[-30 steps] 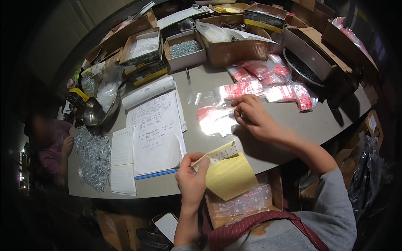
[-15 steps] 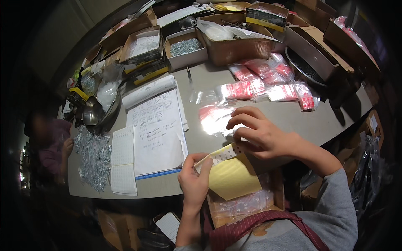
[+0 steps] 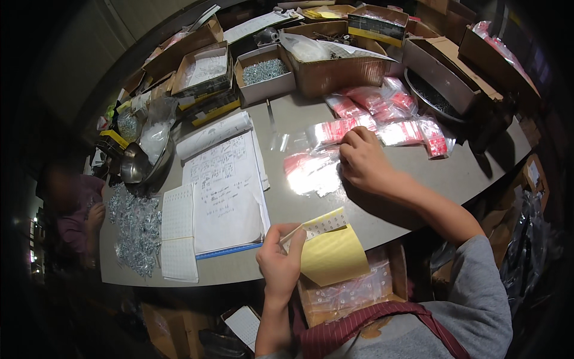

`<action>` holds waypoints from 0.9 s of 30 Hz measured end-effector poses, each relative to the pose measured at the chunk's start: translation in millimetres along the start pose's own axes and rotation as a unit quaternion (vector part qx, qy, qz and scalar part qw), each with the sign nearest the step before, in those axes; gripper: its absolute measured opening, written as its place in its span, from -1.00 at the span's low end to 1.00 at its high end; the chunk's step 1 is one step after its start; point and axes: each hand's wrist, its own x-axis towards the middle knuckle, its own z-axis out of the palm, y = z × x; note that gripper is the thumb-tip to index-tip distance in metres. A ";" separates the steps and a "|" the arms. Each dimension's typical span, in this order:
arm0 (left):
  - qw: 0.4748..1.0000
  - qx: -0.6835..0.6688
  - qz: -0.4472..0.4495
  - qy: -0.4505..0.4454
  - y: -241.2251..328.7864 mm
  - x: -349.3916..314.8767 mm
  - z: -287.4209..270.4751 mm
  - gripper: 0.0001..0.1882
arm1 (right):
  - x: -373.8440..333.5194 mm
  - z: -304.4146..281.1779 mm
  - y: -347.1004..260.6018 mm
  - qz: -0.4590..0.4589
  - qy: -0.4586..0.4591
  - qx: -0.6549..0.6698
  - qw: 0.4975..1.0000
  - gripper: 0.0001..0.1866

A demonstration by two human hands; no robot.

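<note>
Yellow-backed sticker sheet (image 3: 335, 256); pinched in left fingers (image 3: 295, 244); apart from right fingers (image 3: 349, 140)

Right grip (image 3: 363, 159) hidden, handwriting (image 3: 216, 170) too small to read

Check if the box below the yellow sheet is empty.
Not empty: clear bags lie in the box, partly hidden by the yellow sheet the left hand holds.
</note>
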 end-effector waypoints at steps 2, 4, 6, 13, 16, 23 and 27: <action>1.000 -0.001 -0.004 -0.004 0.0 -0.6 -1.0 -0.86 | 5.5 -1.6 15.1 0.052 -0.075 0.006 0.996 -0.67; 1.000 -0.022 0.007 0.009 -2.1 -2.1 -2.4 -0.85 | 17.7 -21.0 23.9 0.097 -0.167 0.003 0.981 -0.56; 0.998 -0.056 -0.001 0.012 -0.6 -4.1 -3.7 -0.84 | 21.7 -33.0 37.7 0.135 -0.249 -0.010 0.959 -0.29; 0.968 -0.246 -0.037 0.017 -1.2 -7.9 -21.4 -0.84 | -27.6 -74.2 16.7 0.051 -0.301 0.048 0.951 -0.28; 0.950 -0.307 -0.058 0.020 -0.6 -7.9 -28.3 -0.83 | -50.0 -93.9 -3.5 0.011 -0.318 0.101 0.943 -0.44; 0.952 -0.296 -0.078 -0.005 1.8 -13.2 -36.1 -0.81 | -74.6 -106.5 -12.8 -0.061 -0.420 0.306 0.852 -0.64; 0.974 -0.196 -0.096 -0.064 11.4 -15.7 -34.3 -0.76 | -67.8 -107.4 -23.6 -0.042 -0.299 0.354 0.885 -0.67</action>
